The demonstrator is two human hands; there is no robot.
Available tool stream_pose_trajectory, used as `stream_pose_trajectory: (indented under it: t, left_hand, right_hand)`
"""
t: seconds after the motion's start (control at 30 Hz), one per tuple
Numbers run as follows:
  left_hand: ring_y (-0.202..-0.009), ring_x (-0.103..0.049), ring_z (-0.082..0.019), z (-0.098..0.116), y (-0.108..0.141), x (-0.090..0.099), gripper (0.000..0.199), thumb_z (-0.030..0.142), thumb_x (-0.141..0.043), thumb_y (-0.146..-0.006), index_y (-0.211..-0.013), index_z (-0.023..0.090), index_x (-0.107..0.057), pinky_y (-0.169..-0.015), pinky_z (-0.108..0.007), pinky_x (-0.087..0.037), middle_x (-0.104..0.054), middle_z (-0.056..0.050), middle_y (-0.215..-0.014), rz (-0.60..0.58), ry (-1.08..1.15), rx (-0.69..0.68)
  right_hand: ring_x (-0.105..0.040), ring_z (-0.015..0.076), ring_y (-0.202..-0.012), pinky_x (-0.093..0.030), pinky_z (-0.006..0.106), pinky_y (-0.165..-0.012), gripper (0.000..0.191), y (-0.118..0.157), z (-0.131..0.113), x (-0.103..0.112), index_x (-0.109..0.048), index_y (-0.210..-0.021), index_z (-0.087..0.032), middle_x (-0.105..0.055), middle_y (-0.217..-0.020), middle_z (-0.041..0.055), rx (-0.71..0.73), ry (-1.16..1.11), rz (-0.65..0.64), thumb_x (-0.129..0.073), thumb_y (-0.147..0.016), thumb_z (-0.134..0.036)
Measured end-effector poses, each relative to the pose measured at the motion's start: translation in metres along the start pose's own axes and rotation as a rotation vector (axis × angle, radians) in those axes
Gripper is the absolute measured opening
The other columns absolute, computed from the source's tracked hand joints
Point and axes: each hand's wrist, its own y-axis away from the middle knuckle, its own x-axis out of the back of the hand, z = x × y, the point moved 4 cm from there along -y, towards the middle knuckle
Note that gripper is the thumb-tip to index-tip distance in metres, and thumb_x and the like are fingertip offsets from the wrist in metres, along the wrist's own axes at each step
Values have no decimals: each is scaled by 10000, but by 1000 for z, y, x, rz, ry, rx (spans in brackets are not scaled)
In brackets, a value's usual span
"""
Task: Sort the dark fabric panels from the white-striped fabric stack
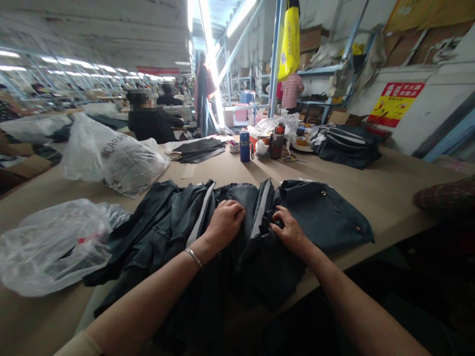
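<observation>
A row of dark grey-green garment pieces (159, 222) lies across the table, with pale grey strips (261, 207) showing between the folds. My left hand (224, 221), a bracelet on its wrist, rests on the middle of the cloth with its fingers curled in and pinching at the fabric. On the right, my right hand (290, 231) grips a bunched edge of the dark cloth between thumb and fingers; the fingertips are partly hidden in the folds. Beside it lies a flat stack of dark panels (326, 217), the top one with a zip and small rings.
Clear plastic bags (55, 247) lie at the left, a filled printed one (118, 158) behind them. Farther back stand a blue flask (244, 146) and a dark bottle (277, 141), near scissors (293, 158). A dark cloth pile (349, 146) sits back right. People work beyond the table (401, 183).
</observation>
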Motion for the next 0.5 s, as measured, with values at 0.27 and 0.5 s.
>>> stream_pose_trajectory:
  t: [0.27,0.5]
  left_hand:
    - [-618,-572,-183,16,-48,-17,239,329,-548,-753,-744,136,-689,-583,-280,-402,-643,-72,-660,-289,-29,229]
    - [-494,-454,-134,16,-55,-39,214,357,-640,-631,-606,145,-618,-497,-258,-320,-516,-13,-519,-370,-50,282]
  right_hand:
    - [-446,225,-1197,-307,389,-1039,143,22,18,-8,-534,-843,-169,-492,-1227,132,-6,-255,232,-525,-701,-178]
    - [-499,203,-1047,-370,343,-956,208,29,17,-7,-553,-868,-167,-524,-1053,77,-10,-282,340,-523,-662,-180]
